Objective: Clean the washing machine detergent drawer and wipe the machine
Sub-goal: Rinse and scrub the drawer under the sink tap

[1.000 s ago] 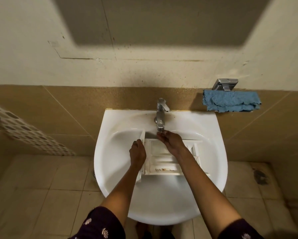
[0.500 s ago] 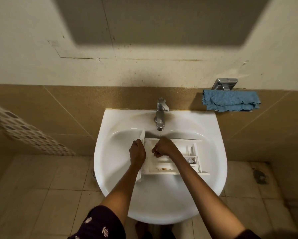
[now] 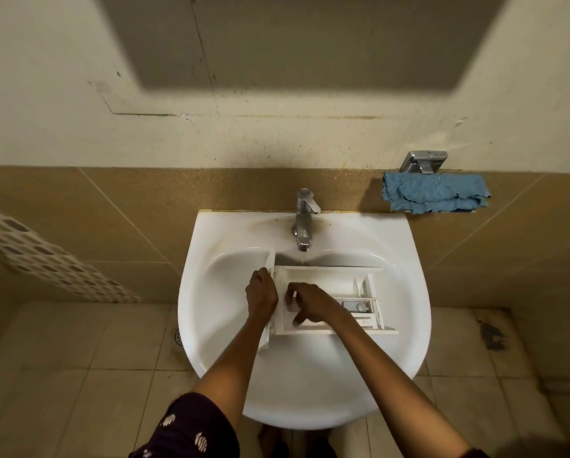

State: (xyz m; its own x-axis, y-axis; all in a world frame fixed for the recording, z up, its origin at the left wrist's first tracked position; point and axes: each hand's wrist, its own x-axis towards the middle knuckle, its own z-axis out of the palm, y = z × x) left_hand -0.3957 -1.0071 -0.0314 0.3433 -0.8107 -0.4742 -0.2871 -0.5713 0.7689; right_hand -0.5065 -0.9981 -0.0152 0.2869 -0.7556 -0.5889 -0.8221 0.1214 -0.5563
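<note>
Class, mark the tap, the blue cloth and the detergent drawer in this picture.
tap [image 3: 303,226]: head view, on its metal spout.
blue cloth [image 3: 435,192]: head view, middle of the folded cloth.
detergent drawer [image 3: 323,278]: head view, bare floor of its rear compartment.

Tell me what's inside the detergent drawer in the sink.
The right hand reaches into the detergent drawer's left compartment. A grey insert sits in a small compartment toward its right end. The hand covers much of the left compartment's floor, so residue there cannot be seen.
</note>
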